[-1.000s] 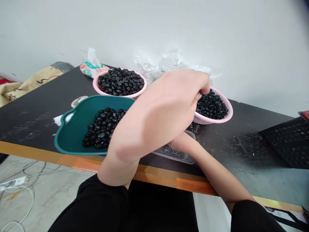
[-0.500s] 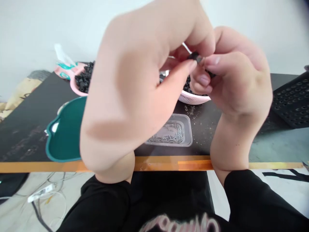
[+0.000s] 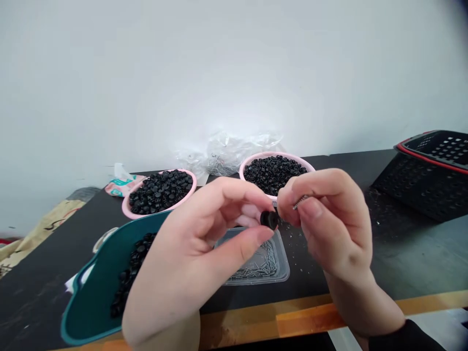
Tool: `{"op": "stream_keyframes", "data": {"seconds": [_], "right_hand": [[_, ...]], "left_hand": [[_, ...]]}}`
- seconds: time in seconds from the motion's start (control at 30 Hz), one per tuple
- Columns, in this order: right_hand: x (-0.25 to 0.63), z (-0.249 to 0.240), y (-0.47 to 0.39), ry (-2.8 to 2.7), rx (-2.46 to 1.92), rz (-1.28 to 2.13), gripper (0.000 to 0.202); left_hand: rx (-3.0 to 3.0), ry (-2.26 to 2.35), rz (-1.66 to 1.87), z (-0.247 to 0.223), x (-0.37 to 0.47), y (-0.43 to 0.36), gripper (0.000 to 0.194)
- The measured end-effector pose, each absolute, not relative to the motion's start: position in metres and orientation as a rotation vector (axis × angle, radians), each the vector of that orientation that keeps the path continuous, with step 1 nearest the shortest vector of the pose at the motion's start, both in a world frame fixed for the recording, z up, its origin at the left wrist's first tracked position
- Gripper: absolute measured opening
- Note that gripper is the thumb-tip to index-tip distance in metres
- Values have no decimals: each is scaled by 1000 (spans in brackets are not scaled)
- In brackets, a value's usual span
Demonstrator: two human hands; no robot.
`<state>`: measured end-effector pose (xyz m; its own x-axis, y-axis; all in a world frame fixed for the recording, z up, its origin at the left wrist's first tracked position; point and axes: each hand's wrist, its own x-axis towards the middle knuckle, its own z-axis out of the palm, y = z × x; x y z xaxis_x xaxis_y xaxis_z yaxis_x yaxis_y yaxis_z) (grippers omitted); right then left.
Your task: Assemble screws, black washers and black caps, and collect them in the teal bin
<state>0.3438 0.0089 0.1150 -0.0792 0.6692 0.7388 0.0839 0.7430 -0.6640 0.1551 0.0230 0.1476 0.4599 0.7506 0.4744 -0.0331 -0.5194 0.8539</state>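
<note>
My left hand (image 3: 204,243) pinches a small round black plastic part (image 3: 269,220) between thumb and fingertips, its grooved side and round end showing. Just to the right, my right hand (image 3: 329,219) grips a thin metal spring (image 3: 300,202) between thumb and forefinger. The spring's end points down and left, a short way from the black part and not touching it. Below the hands, a transparent plastic box (image 3: 283,265) contains many similar thin metal pieces. My left hand partly covers this box and the teal tub beside it.
A teal tub (image 3: 82,312) with black parts stands at the left. Two pink baskets, one at the left (image 3: 126,207) and one in the middle (image 3: 309,163), hold black pieces. Plastic bags (image 3: 226,151) lie by the wall. A black crate (image 3: 413,180) stands at the right.
Both hands have come down and away from the camera. They were together at a black part; now they are slightly apart, and the spring shows in my right hand. The view has tilted up.
</note>
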Motion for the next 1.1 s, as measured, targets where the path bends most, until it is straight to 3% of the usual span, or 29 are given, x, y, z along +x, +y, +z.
{"op": "stream_keyframes", "data": {"seconds": [0.23, 0.7, 0.83, 1.0, 1.1], "right_hand": [[330, 106, 9, -1610, -431, 358, 19], [327, 96, 17, -1706, -538, 133, 14], [334, 102, 18, -1726, -630, 315, 8], [349, 113, 13, -1511, -655, 1096, 14], [355, 118, 13, -1427, -603, 1273, 13]], "left_hand": [[1795, 527, 1207, 150, 157, 19, 22], [1773, 612, 1308, 143, 158, 15, 21], [1759, 600, 1331, 142, 161, 19, 18], [1785, 630, 1337, 142, 161, 20, 18], [1881, 691, 1370, 142, 158, 20, 20]]}}
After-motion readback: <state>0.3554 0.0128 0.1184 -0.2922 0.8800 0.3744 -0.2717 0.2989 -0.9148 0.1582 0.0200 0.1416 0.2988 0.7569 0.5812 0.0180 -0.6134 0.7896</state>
